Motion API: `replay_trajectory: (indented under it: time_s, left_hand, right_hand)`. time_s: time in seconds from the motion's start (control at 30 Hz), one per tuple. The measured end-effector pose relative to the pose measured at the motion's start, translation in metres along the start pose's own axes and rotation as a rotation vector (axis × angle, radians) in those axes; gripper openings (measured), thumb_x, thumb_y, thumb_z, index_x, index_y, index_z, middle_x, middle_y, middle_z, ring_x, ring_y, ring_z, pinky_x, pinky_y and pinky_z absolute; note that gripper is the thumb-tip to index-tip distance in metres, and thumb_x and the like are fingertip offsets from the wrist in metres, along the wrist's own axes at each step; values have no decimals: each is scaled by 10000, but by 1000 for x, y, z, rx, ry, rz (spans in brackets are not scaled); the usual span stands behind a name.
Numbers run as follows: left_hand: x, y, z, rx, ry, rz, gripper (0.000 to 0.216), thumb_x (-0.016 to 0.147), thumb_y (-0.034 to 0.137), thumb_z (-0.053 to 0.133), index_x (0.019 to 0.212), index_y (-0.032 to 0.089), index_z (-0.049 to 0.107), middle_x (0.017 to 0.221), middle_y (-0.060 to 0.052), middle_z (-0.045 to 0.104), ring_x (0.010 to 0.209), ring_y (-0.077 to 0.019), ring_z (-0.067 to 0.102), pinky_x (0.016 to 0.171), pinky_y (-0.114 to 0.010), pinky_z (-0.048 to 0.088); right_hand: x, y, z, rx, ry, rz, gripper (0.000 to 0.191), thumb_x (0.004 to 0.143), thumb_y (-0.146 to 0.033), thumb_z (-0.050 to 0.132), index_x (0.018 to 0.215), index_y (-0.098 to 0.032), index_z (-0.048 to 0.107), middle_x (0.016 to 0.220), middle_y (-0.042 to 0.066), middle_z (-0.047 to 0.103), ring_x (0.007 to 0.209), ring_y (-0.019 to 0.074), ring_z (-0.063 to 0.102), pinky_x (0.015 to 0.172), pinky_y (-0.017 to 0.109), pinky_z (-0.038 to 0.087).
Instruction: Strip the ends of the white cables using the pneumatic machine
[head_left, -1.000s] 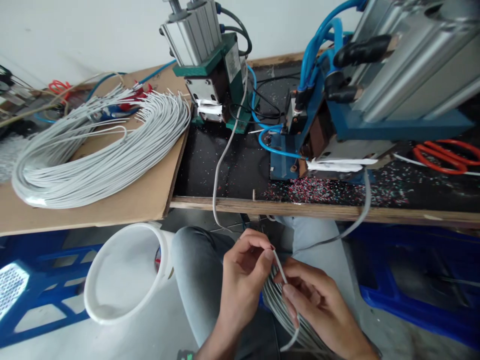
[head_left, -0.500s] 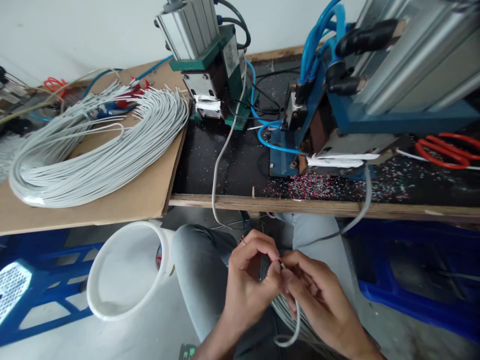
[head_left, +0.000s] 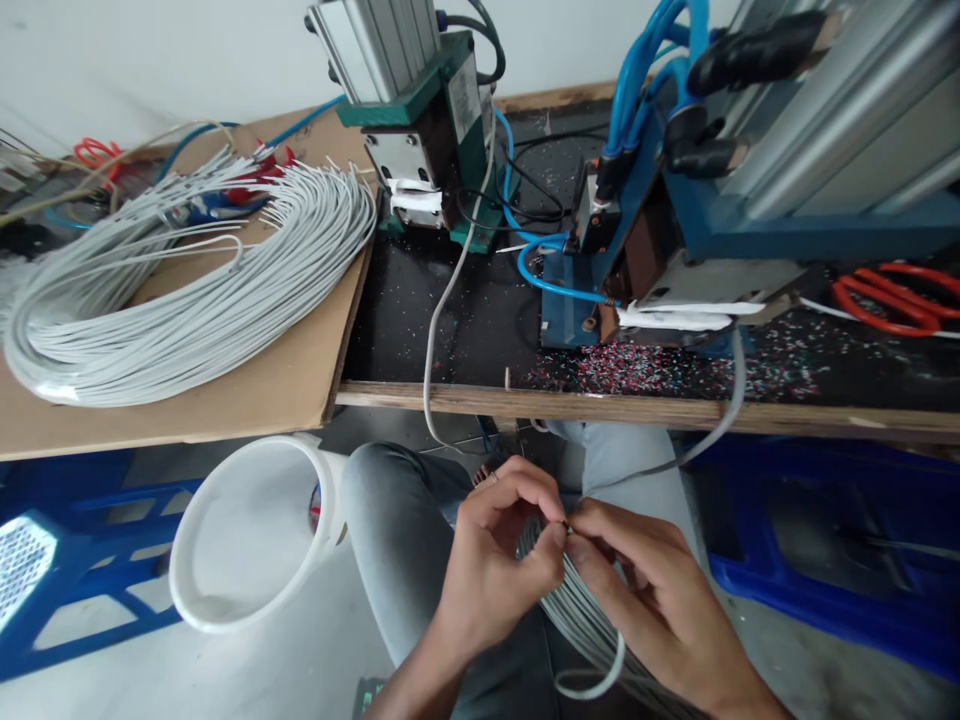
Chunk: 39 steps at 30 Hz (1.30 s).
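Note:
Above my lap, my left hand [head_left: 504, 555] and my right hand [head_left: 645, 585] meet fingertip to fingertip. My right hand is closed around a grey cable [head_left: 604, 682], whose loose part loops down below the fingers. At the cable's end, thumb and forefinger of my left hand pinch a small dark tip [head_left: 567, 527]; its details are too small to make out. Under my hands a bundle of grey cables [head_left: 581, 615] lies across my lap, partly hidden by the right hand.
A big coil of pale cables [head_left: 187, 345] rests on cardboard [head_left: 300, 385] at left. A green press [head_left: 420, 150] and a blue press [head_left: 750, 225] stand on the bench, with coloured scraps [head_left: 630, 368] and red-handled scissors [head_left: 885, 300]. A white bucket [head_left: 330, 510] stands below.
Both hands stay together at the cable end, the right fingers closing in slightly. The hanging cable loop has swung a little to the right. The view has shifted slightly.

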<state>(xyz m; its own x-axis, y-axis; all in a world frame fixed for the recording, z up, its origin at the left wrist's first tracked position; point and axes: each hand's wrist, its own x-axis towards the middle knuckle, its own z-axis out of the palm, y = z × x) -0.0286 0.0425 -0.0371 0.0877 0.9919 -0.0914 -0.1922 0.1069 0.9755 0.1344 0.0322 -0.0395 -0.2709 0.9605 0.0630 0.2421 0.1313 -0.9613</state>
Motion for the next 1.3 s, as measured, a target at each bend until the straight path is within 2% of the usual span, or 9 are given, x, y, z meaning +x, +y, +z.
replay_trajectory:
  time_s: [0.17, 0.3, 0.43, 0.53, 0.6, 0.73, 0.87, 0.97, 1.3]
  left_hand:
    - [1, -1, -3, 68, -58, 57, 140, 886, 191, 755, 774, 254, 699, 825, -28, 628, 791, -242, 567, 735, -372, 430]
    - [4, 8, -8, 143, -161, 30, 207, 819, 74, 744, 747, 253, 672, 804, -27, 624, 759, -236, 565, 712, -371, 432]
    - [11, 22, -17, 346, -373, -29, 325, 704, -56, 693, 725, 255, 599, 795, 7, 608, 683, -185, 553, 633, -323, 426]
    - [16, 29, -20, 449, -512, -55, 328, 676, -56, 708, 706, 249, 592, 767, 23, 611, 649, -167, 543, 607, -310, 422]
    - [18, 27, -17, 400, -428, -47, 288, 721, -41, 690, 725, 242, 637, 792, 13, 639, 678, -174, 574, 635, -310, 453]
    - [11, 6, 0, 143, -43, -3, 161, 843, 89, 745, 773, 235, 752, 810, -10, 664, 755, -201, 597, 671, -310, 476]
    - [-5, -18, 19, 17, 241, -25, 150, 890, 244, 814, 745, 254, 772, 779, -6, 639, 748, -213, 569, 675, -329, 453]
    - [-14, -27, 26, -13, 312, -44, 170, 931, 322, 815, 771, 272, 787, 820, -16, 652, 796, -227, 586, 727, -347, 468]
    - [-15, -33, 32, -51, 317, -57, 246, 958, 436, 801, 814, 243, 753, 860, -11, 632, 803, -193, 596, 731, -283, 484]
  right_hand:
    - [-2, 2, -2, -23, -57, 13, 269, 1056, -380, 561, 815, -289, 638, 678, -61, 631, 557, 133, 561, 556, 261, 450]
    - [-4, 7, -8, -17, -138, 64, 365, 1050, -423, 571, 720, -276, 621, 632, -55, 644, 583, 146, 601, 596, 268, 481]
    - [-2, 9, -20, 45, -220, 127, 308, 1012, -468, 627, 783, -307, 755, 723, 4, 761, 732, 228, 727, 654, 326, 552]
    - [0, 13, -23, 167, -261, 165, 303, 971, -487, 692, 751, -293, 772, 707, 16, 755, 694, 220, 705, 649, 335, 540]
    - [0, 18, -17, 305, -234, 232, 343, 973, -509, 694, 746, -260, 755, 627, -7, 655, 583, 163, 589, 544, 289, 449]
    - [-4, 31, 12, 733, -46, 378, 403, 956, -566, 712, 752, -218, 701, 539, -94, 364, 449, 69, 271, 414, 222, 210]
    - [-11, 38, 40, 948, 142, 442, 401, 890, -585, 778, 723, -232, 685, 559, -109, 291, 451, 58, 203, 402, 203, 186]
    - [-14, 41, 49, 963, 182, 448, 389, 883, -592, 778, 727, -247, 692, 544, -116, 262, 442, 58, 182, 397, 194, 193]
    - [-11, 42, 54, 953, 270, 455, 493, 842, -639, 802, 629, -242, 603, 506, -120, 268, 421, 54, 174, 376, 190, 185]
